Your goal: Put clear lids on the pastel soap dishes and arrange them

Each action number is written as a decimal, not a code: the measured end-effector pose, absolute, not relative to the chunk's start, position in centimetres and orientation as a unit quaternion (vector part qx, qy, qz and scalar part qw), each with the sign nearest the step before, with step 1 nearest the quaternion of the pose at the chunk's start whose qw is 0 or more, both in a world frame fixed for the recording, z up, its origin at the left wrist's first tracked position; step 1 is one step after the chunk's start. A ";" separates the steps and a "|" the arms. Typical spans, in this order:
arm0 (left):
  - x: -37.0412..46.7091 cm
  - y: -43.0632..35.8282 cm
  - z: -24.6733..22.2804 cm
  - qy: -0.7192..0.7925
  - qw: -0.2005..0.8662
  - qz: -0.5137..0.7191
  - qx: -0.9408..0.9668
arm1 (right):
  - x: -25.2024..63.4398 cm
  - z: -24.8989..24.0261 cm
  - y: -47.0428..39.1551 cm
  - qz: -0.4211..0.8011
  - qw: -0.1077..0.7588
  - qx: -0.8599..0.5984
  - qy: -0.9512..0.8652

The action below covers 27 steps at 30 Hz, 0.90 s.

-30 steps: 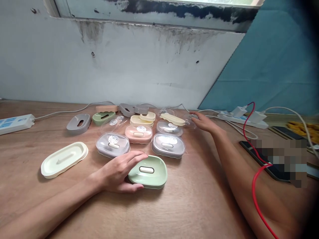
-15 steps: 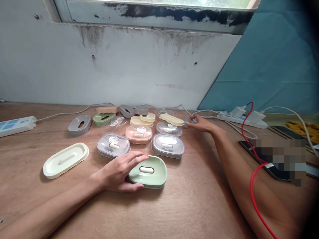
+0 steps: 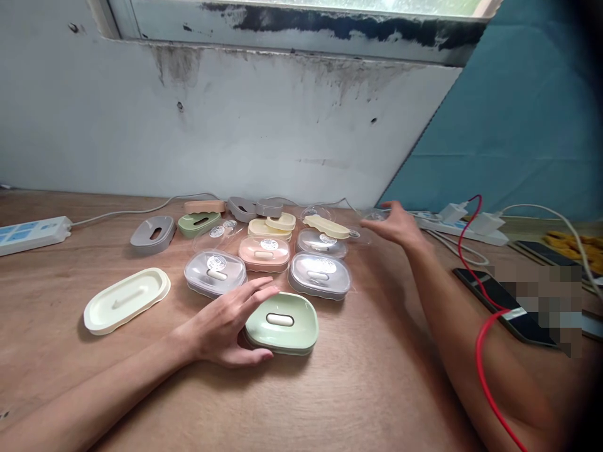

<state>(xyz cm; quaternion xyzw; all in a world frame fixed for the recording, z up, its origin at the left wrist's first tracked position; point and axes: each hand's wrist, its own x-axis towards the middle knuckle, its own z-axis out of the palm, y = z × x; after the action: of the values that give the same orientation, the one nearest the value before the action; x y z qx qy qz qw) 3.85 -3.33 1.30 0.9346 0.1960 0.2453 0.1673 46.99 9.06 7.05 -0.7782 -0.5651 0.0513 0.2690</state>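
My left hand (image 3: 233,326) rests at the left end of a green soap box (image 3: 282,323), thumb and fingers spread around its edge. At the back right, my right hand (image 3: 393,224) has its thumb and fingers apart over a clear plastic cover (image 3: 377,215); whether it touches the cover cannot be made out. Left of that hand lies a pale yellow tray (image 3: 326,226). Behind the green box stand a pink box (image 3: 264,252) and grey boxes (image 3: 319,275), (image 3: 215,273) under clear covers.
A cream tray (image 3: 126,301) lies at the left, with a grey part (image 3: 153,234) behind it. Power strips (image 3: 35,235) sit at both sides. At the right are a phone (image 3: 504,307) and a red cable (image 3: 480,351) crossing above my right forearm.
My right hand has moved right and away from the pale yellow tray, and its fingers have opened wider. My left hand stays beside the green box. The view has shifted slightly.
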 end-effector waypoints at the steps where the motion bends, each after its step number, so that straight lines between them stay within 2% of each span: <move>1: 3.8 -3.3 1.2 0.195 0.175 0.253 0.931 | 46.5 8.3 8.6 0.069 0.297 -0.772 -0.557; 3: 3.8 -3.3 1.0 0.194 0.187 0.275 0.923 | 45.2 11.1 7.2 0.126 0.324 -0.729 -0.590; 5: 3.8 -3.3 0.6 0.193 0.195 0.299 0.914 | 43.2 13.9 5.0 0.280 0.351 -0.586 -0.674; 6: 3.8 -3.3 0.5 0.192 0.199 0.311 0.909 | 42.0 15.1 3.7 0.330 0.312 -0.535 -0.713; 8: 3.8 -3.3 0.2 0.196 0.208 0.327 0.901 | 39.1 16.8 0.9 0.369 0.173 -0.477 -0.779; 10: 3.7 -3.3 0.1 0.206 0.222 0.332 0.893 | 36.0 17.4 -1.6 0.357 0.060 -0.416 -0.834; 12: 3.7 -3.3 0.2 0.212 0.229 0.336 0.888 | 33.2 16.8 -3.3 0.326 0.012 -0.378 -0.867; 16: 3.7 -3.3 0.5 0.197 0.221 0.354 0.887 | 29.4 14.0 -4.4 0.307 -0.011 -0.321 -0.896; 22: 3.7 -3.2 0.4 0.194 0.210 0.348 0.893 | 27.3 11.0 -4.0 0.259 -0.071 -0.350 -0.897; 27: 3.7 -3.2 0.4 0.189 0.212 0.349 0.893 | 26.9 10.3 -4.0 0.246 -0.054 -0.343 -0.905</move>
<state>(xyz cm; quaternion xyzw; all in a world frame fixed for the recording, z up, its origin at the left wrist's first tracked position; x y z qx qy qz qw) 3.73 -3.22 0.43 0.8930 0.1887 0.3494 0.2120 26.87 -4.00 10.30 -0.3429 -0.9050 0.2459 -0.0538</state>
